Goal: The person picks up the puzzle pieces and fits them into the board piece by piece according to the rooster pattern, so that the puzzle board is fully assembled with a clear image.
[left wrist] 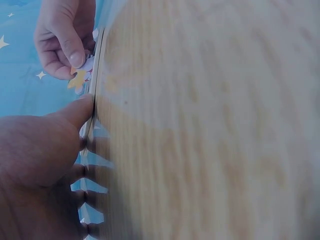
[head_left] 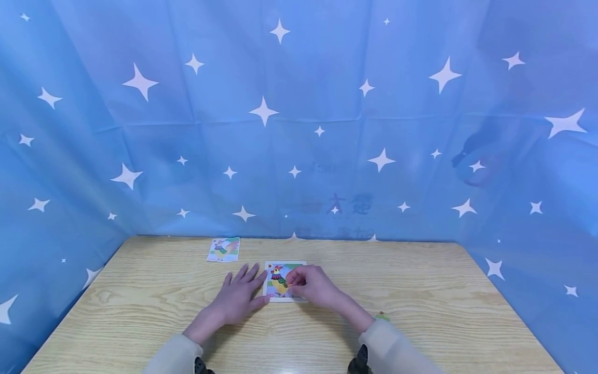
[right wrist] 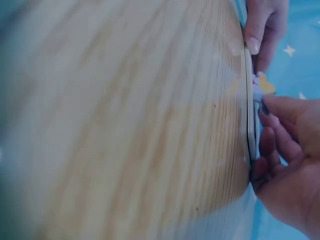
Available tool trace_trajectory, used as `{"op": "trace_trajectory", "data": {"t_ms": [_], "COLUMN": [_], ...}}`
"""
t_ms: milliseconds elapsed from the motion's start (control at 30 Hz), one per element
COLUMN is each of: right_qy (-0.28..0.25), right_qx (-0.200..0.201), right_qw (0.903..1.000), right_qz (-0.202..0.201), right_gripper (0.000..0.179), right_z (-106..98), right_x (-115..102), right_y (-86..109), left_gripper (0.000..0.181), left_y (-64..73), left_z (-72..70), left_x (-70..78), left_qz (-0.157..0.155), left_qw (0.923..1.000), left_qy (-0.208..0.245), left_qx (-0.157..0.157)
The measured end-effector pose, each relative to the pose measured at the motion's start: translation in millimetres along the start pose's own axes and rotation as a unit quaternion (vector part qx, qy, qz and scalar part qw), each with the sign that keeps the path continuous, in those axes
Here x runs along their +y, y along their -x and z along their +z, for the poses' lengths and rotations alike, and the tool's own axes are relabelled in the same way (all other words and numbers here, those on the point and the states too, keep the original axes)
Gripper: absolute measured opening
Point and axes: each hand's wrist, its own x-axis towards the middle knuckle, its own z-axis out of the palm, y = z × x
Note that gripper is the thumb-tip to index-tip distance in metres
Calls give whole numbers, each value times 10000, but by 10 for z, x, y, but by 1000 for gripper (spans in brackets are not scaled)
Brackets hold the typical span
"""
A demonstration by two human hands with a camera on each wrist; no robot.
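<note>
A small puzzle board (head_left: pixel 280 299) with a pale frame and a picture of a colourful rooster lies flat on the table. My left hand (head_left: pixel 235 299) rests palm down at its left side, fingers spread, with the thumb and index fingertips right at the frame. My right hand (head_left: pixel 315 285) is over the board's right half, pinching a puzzle piece (right wrist: pixel 265 86) between thumb and fingers. Yellow and lavender show on that piece, and it stands tilted up from the board in both wrist views. The right hand hides the right part of the picture in the head view.
A card (head_left: pixel 223 250) with a similar rooster picture lies behind and left of the board. By the right sleeve, a small green and brown piece (head_left: pixel 382 316) is partly covered. A blue curtain (head_left: pixel 327 156) with white stars surrounds the wooden table (head_left: pixel 420 301).
</note>
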Motion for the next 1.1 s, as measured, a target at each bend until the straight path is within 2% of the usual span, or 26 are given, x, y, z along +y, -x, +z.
{"op": "trace_trajectory", "data": {"t_ms": [333, 567, 833, 1100], "right_qy": [50, 108, 453, 796], "right_qx": [28, 24, -68, -223], "right_qw": [10000, 9999, 9985, 9958], "right_qz": [68, -80, -295, -397], "right_gripper": [8, 8, 5, 7], "right_z": [28, 28, 22, -27], "right_x": [15, -6, 34, 91], "right_y": [-19, -7, -15, -9], "left_gripper": [67, 67, 67, 67], "left_y": [-5, 3, -2, -3], "left_z": [-4, 1, 22, 3], "left_x": [0, 4, -21, -9], "left_qz": [-18, -13, 58, 12], "left_qw": [10000, 10000, 10000, 10000], "left_qy": [-28, -60, -28, -20], "left_qx": [-1, 0, 51, -42]}}
